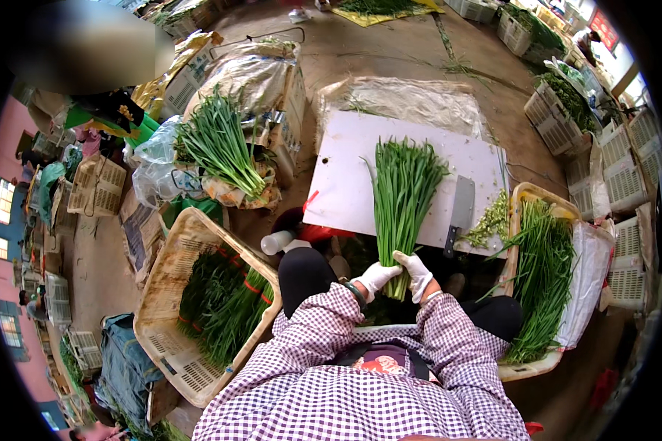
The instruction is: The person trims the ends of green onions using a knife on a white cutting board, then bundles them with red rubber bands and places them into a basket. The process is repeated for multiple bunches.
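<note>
A large bunch of green leafy stalks, like garlic chives (405, 187), lies with its tips on a white cutting board (342, 160). Its cut ends hang over the near edge, between my gloved hands. My left hand (379, 277) grips the stalks from the left, low on the bunch. From the right, my right hand (415, 273) closes round the same stalks, its thumb across them. A cleaver (463, 204) with a black handle rests on the board, right of the bunch. Beside it is a small heap of trimmed pale ends (488, 220).
A plastic crate (160, 331) at left holds banded green bunches (220, 303). Loose greens (546, 275) fill another crate (513, 237) at right. More stalks (226, 149) lie on bags at upper left. A clear jar (277, 241) stands near my left knee.
</note>
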The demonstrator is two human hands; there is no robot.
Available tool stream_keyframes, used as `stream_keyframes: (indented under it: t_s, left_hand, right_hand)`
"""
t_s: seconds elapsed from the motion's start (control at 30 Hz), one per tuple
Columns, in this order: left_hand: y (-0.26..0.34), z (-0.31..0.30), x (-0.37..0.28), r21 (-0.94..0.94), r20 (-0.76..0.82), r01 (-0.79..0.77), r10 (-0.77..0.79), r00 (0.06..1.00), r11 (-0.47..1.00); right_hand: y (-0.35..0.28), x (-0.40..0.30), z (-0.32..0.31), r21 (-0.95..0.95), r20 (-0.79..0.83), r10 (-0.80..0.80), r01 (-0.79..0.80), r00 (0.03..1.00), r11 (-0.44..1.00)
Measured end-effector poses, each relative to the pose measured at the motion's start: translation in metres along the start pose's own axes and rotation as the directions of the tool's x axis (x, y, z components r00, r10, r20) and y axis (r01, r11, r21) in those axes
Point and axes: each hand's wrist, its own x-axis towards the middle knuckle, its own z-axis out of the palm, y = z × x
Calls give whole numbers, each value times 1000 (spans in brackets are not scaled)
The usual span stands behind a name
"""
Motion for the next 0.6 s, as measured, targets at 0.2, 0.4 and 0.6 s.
stream_keyframes:
  t_s: [0.2, 0.4, 0.6]
  left_hand:
    - [-9, -15, 9, -71, 113, 226, -218, 969, 971]
    - [18, -12, 7, -295, 78, 95, -75, 994, 951]
    - [28, 8, -2, -252, 30, -254, 270, 963, 934]
  right_hand:
    - [-5, -8, 6, 6, -51, 94, -94, 994, 996]
    - [3, -16, 2, 118, 97, 112, -123, 989, 985]
    - [0, -16, 9, 20, 42, -301, 301, 953, 954]
